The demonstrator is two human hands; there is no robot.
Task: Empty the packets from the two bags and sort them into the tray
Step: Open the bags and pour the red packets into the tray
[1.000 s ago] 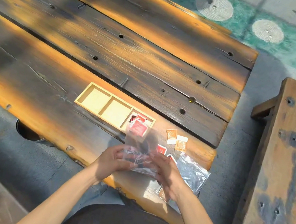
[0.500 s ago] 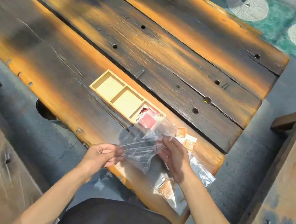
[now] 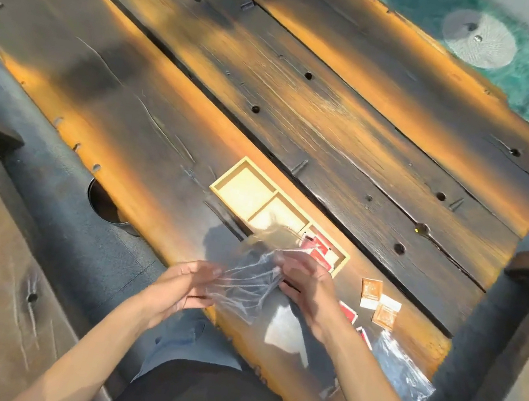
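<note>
Currently, both of your hands hold one clear plastic bag (image 3: 245,286) above the near edge of the wooden table (image 3: 302,120). Your left hand (image 3: 183,286) pinches the bag's near-left edge between thumb and fingertips. Your right hand (image 3: 304,283) grips the bag's right side with curled fingers. The bag is crumpled and stretched between the two hands; whether any packets are inside it cannot be told.

The tray (image 3: 276,207) lies flat on the table just beyond your hands. It has three compartments in a row. The left and middle compartments show bare wood. The right compartment holds red packets (image 3: 319,246), partly hidden behind the bag.

Two orange packets (image 3: 378,301) lie on the table to the right of the tray, near each other. More red packets (image 3: 351,313) lie on the table just right of your right wrist. The second clear bag (image 3: 401,375) lies flat at the near right corner of the table, right of your right forearm.
</note>
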